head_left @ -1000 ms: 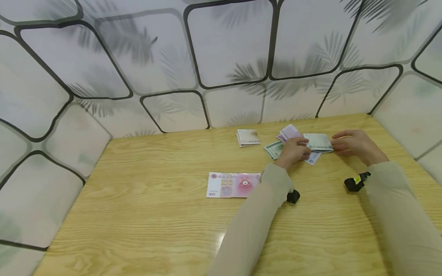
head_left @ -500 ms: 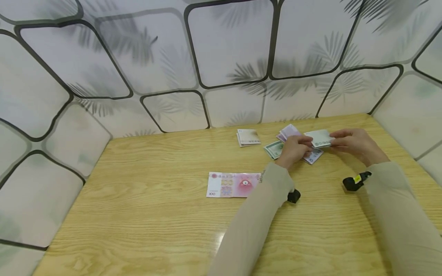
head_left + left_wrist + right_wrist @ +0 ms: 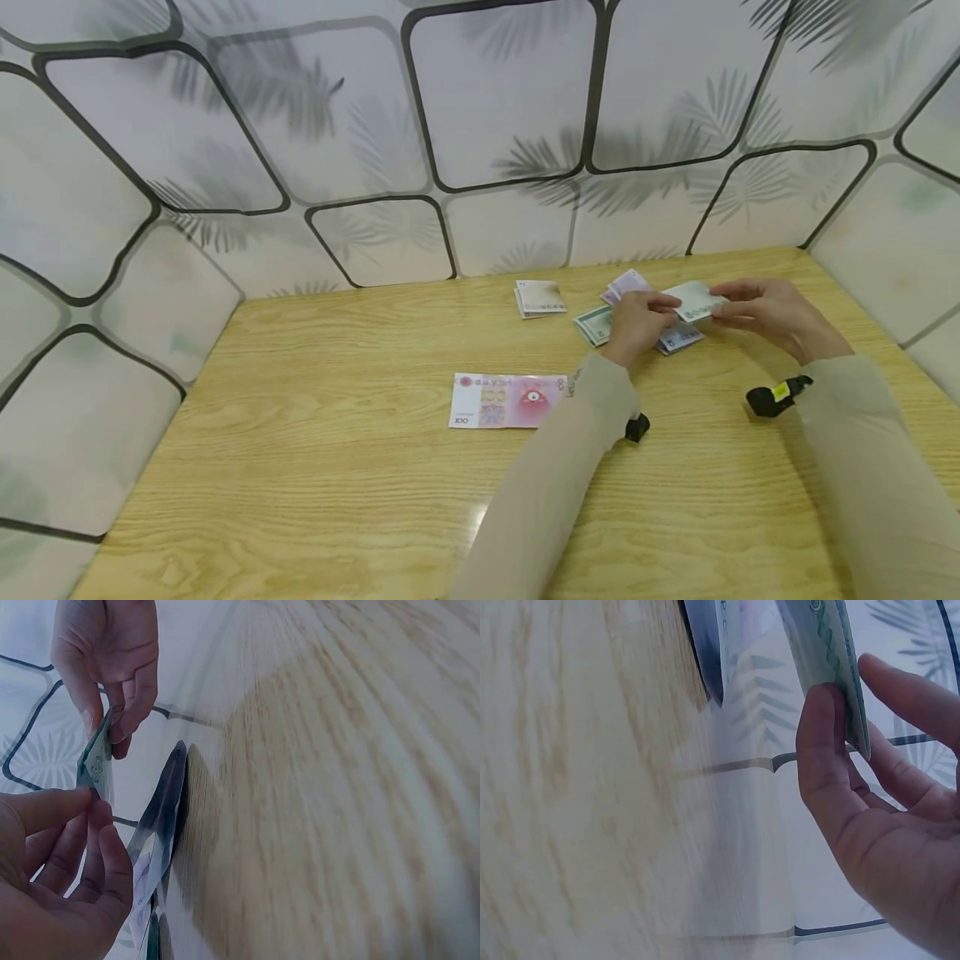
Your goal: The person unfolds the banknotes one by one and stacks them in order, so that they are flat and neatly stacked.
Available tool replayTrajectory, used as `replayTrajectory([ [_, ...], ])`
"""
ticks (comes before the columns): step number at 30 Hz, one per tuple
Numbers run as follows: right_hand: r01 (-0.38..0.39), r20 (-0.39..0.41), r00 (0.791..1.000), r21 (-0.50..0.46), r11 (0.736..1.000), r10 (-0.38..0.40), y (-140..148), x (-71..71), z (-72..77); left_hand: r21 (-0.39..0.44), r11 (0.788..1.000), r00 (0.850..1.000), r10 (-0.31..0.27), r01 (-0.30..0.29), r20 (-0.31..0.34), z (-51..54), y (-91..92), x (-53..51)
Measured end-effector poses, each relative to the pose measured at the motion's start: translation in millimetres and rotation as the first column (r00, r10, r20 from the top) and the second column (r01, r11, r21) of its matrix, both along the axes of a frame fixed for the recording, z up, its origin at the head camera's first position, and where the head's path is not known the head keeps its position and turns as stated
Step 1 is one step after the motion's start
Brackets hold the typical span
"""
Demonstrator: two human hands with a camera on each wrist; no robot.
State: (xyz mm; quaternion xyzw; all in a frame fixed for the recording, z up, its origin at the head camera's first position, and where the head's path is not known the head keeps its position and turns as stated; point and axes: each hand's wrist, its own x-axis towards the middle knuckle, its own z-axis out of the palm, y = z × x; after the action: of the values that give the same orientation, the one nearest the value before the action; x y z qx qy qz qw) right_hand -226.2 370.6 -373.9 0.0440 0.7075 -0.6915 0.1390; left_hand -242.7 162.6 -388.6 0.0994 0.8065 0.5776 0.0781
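Folded pale-green paper banknote (image 3: pixel 696 301): held up between both hands, clear of the table, beyond and to the right of the landmark, a flat pink-and-white paper banknote marked 100 (image 3: pixel 510 402).

Wall (image 3: pixel 495 100): white, dark-outlined rounded panels, grey palm-leaf print; rises beyond the landmark. Table (image 3: pixel 300 467): yellowish wood grain; landmark lies flat on it.

Beige cloth left sleeve (image 3: pixel 555 475) covers the landmark's right end; beige cloth right sleeve (image 3: pixel 870 467) well to its right.

Right hand (image 3: pixel 780 315): thumb and fingers pinch the pale-green note's right end. Left hand (image 3: pixel 639 323): thumb and forefinger pinch its left end; remaining fingers loosely bent in the left wrist view.

Smaller items, all on the table beyond the landmark: folded whitish paper notes with a brownish patch (image 3: pixel 542 298), behind its right half; farther right, green-and-white paper notes (image 3: pixel 595 326), folded light-purple paper notes (image 3: pixel 628 284) and folded bluish paper notes (image 3: pixel 679 337). The left hand partly hides this group; exact overlaps cannot be told.
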Motion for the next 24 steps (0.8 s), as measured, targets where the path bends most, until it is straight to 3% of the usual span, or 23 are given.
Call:
replayTrajectory([
  [5, -0.02, -0.031, 0.999, 0.039, 0.999, 0.021, 0, 3.5, -0.2, -0.04, 0.999, 0.997, 0.015, -0.018, -0.077, 0.7, 1.8, 2.5],
  [12, -0.024, -0.087, 0.996, -0.04, 0.999, 0.02, -5, 6.3, 0.0, -0.109, 0.994, 0.988, 0.016, -0.032, -0.153, 0.2, 1.8, 2.6],
  [18, -0.041, -0.131, 0.99, 0.026, 0.999, 0.044, -8, 7.5, 1.5, -0.086, 0.996, 0.98, 0.008, -0.025, -0.197, 1.5, 0.6, 0.8],
  [21, -0.043, -0.139, 0.989, 0.079, 0.996, 0.054, -9, 7.5, 2.3, -0.091, 0.996, 0.972, -0.021, 0.0, -0.234, 3.1, -0.8, 1.1],
  [24, -0.051, -0.147, 0.987, 0.114, 0.992, 0.067, -10, 7.3, 1.8, -0.061, 0.998, 0.973, -0.049, 0.036, -0.225, 3.7, -1.6, 2.5],
])
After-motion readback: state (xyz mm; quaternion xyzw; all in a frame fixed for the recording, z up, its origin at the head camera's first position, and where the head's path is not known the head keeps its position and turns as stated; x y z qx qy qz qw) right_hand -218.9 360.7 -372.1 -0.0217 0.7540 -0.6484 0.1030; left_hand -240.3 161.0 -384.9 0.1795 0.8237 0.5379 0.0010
